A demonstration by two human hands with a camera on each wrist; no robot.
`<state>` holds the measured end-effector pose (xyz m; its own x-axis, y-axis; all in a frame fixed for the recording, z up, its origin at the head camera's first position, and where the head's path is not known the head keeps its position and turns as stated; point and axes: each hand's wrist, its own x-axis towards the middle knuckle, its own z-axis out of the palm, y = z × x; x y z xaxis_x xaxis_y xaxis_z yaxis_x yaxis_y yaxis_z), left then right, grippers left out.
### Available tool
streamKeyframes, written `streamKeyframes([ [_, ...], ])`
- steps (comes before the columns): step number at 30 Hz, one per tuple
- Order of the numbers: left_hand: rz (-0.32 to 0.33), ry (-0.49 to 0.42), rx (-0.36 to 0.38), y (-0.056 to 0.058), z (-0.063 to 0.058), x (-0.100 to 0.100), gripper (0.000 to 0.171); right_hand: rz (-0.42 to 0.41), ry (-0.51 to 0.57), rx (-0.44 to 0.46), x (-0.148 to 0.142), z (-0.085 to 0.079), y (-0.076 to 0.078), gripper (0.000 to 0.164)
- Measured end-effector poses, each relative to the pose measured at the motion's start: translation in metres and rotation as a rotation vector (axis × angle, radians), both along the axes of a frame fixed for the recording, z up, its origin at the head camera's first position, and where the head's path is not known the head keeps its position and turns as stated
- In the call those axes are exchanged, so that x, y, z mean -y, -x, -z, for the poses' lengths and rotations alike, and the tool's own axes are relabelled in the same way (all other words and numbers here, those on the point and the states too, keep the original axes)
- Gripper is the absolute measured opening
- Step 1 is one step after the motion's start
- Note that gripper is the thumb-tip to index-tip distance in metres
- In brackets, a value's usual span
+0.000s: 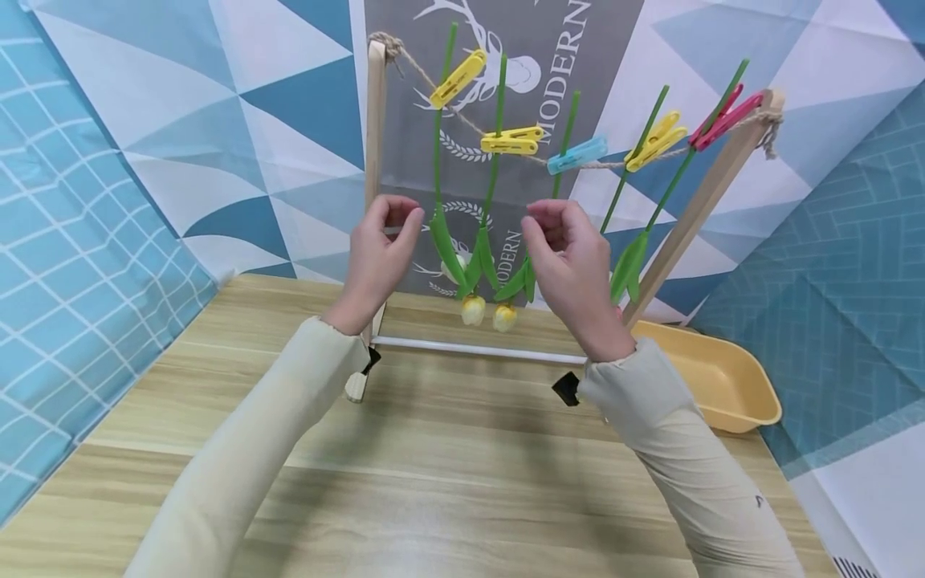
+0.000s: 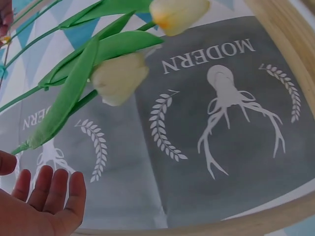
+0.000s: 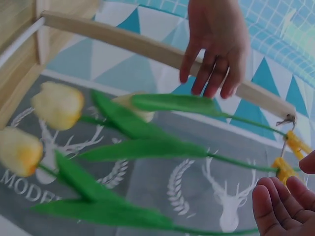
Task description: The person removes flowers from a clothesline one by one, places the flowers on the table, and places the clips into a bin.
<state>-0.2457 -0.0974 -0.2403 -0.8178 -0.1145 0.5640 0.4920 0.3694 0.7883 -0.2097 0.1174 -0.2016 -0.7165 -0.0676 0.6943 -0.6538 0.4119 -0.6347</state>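
Note:
Artificial tulips hang head-down from a twine line [image 1: 473, 124], each stem held by a clothespin. Left to right come a yellow clothespin [image 1: 458, 79], another yellow one [image 1: 511, 140], a light blue one [image 1: 577, 154], a third yellow one [image 1: 656, 142] and a pink one [image 1: 725, 120]. My left hand [image 1: 383, 253] is raised just left of the leftmost tulip leaf [image 1: 447, 249], fingers loosely bent around nothing. My right hand [image 1: 571, 261], likewise holding nothing, hovers before the stems below the blue clothespin and hides part of them. Cream-yellow blooms [image 2: 120, 78] hang close by in the left wrist view.
The twine is tied to two wooden posts, left [image 1: 374, 120] and right [image 1: 708, 201], with a white rod [image 1: 477, 348] between them low down. An orange-yellow basin [image 1: 723, 377] sits behind the right forearm on the wood-grain table [image 1: 433, 482]. Patterned cloth [image 1: 289, 104] covers the back.

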Motion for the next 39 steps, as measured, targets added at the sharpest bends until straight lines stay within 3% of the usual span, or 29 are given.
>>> streamKeyframes([
  [10, 0.074, -0.059, -0.021, 0.009, -0.025, -0.011, 0.03, -0.038, -0.015, -0.004, 0.038, -0.05, 0.003, 0.025],
  [19, 0.058, -0.024, -0.038, 0.012, -0.042, -0.021, 0.035, 0.009, -0.009, 0.028, 0.061, -0.09, 0.007, 0.029],
  [25, 0.069, -0.05, -0.056, 0.012, -0.047, -0.024, 0.031, 0.075, -0.082, 0.11, 0.066, -0.103, 0.008, 0.038],
  [33, 0.057, -0.054, -0.086, 0.011, -0.052, -0.024, 0.025, 0.105, -0.113, 0.186, 0.069, -0.112, 0.009, 0.043],
  [39, 0.086, -0.072, -0.09, 0.009, -0.053, -0.02, 0.023, 0.117, -0.131, 0.243, 0.069, -0.117, 0.013, 0.047],
])
